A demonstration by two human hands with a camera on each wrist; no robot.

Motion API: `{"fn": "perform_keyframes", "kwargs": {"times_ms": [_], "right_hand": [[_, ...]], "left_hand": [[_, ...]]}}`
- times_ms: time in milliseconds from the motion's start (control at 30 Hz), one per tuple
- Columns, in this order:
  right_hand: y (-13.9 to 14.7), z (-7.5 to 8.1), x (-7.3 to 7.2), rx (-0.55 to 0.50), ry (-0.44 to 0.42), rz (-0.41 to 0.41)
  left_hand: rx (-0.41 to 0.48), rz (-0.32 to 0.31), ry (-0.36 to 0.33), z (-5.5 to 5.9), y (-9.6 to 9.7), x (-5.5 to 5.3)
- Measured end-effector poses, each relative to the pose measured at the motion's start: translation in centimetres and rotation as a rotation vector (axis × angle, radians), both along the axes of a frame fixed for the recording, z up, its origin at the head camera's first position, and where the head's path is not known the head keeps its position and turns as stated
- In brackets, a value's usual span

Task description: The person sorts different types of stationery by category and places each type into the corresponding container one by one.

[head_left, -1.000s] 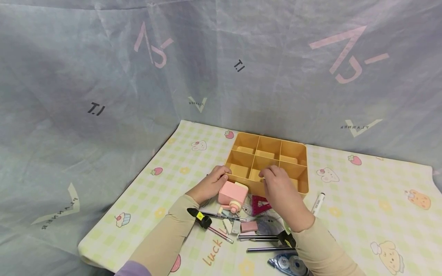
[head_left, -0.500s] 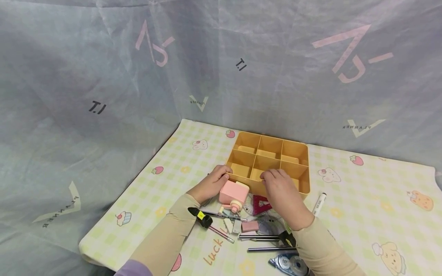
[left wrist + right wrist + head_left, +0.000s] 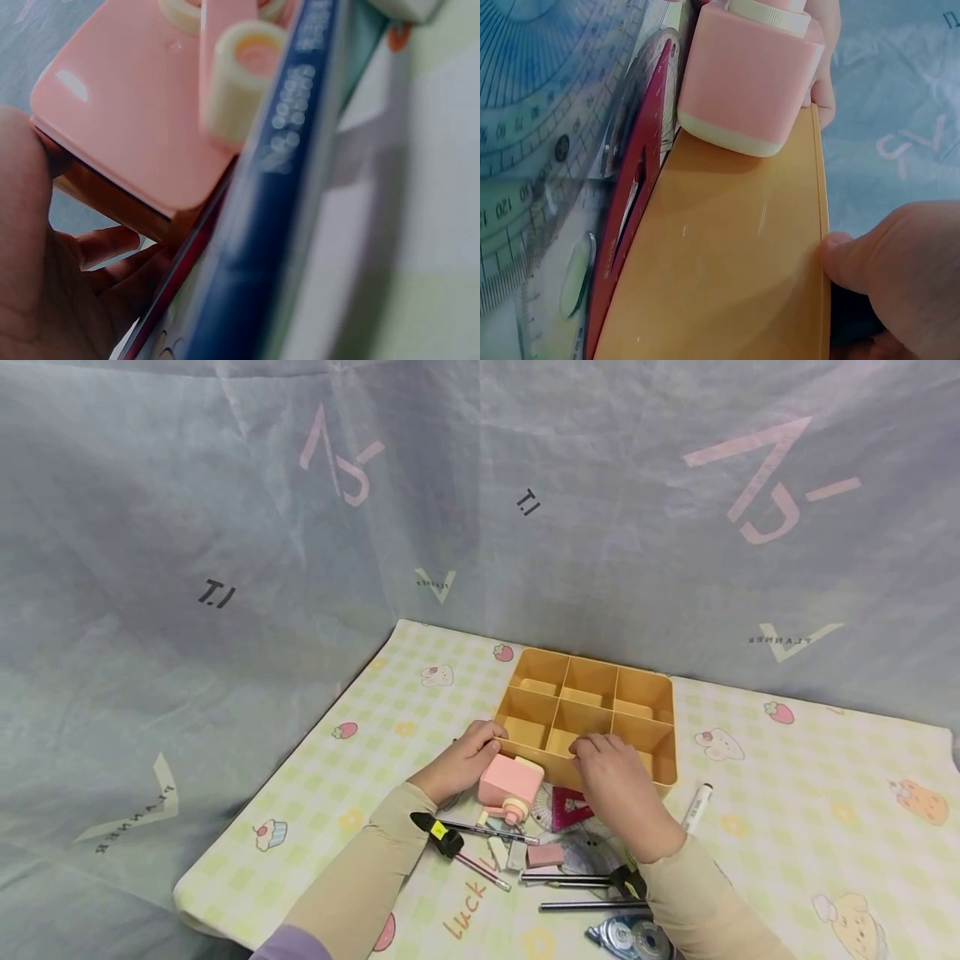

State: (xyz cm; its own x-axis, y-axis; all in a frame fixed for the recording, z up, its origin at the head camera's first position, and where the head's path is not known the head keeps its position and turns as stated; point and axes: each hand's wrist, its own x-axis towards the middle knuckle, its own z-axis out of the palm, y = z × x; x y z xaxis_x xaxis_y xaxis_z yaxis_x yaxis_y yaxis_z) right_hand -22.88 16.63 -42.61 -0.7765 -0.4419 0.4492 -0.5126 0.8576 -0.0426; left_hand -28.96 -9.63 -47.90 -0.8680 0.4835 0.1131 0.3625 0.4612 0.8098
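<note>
A yellow six-compartment organizer box (image 3: 558, 767) stands on the table. My left hand (image 3: 463, 758) grips its front-left corner, fingers over the rim. My right hand (image 3: 618, 789) holds the front rim right of the middle; the right wrist view shows its thumb (image 3: 844, 259) against the outer wall at the rim and the fingers mostly hidden behind. Against the front wall, beside my left hand, sits a pink crank pencil sharpener (image 3: 508, 781). A red triangular ruler (image 3: 626, 217) leans along the foot of that wall.
In front of the box lie pencils (image 3: 566, 878), erasers (image 3: 545, 855), clear protractors (image 3: 525, 112) and a blue correction tape (image 3: 633, 937). A white marker (image 3: 697, 808) lies right of the box. A grey curtain (image 3: 600, 527) hangs behind the table.
My right hand has lowered slightly onto the front rim of the box. My left hand stays at its corner. The head view has shifted a little.
</note>
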Motion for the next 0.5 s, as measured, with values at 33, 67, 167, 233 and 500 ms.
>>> {"fn": "perform_keyframes", "kwargs": {"times_ms": [33,67,167,233,500], "right_hand": [[0.05,-0.02,0.0,0.006,0.003,0.002],[0.09,-0.04,-0.03,0.009,0.003,0.003],[0.16,-0.06,-0.18,0.017,0.003,0.0],[0.2,-0.1,-0.25,0.016,-0.009,-0.008],[0.51,-0.1,-0.33,0.003,-0.075,-0.041]], "left_hand": [[0.002,-0.001,0.006,0.01,0.03,-0.01],[0.006,0.0,0.01,0.09,0.06,-0.01],[0.013,0.005,0.024,0.29,0.09,0.0],[0.015,0.005,0.028,0.38,0.1,0.04],[0.013,0.005,0.027,0.07,0.18,0.02]]}}
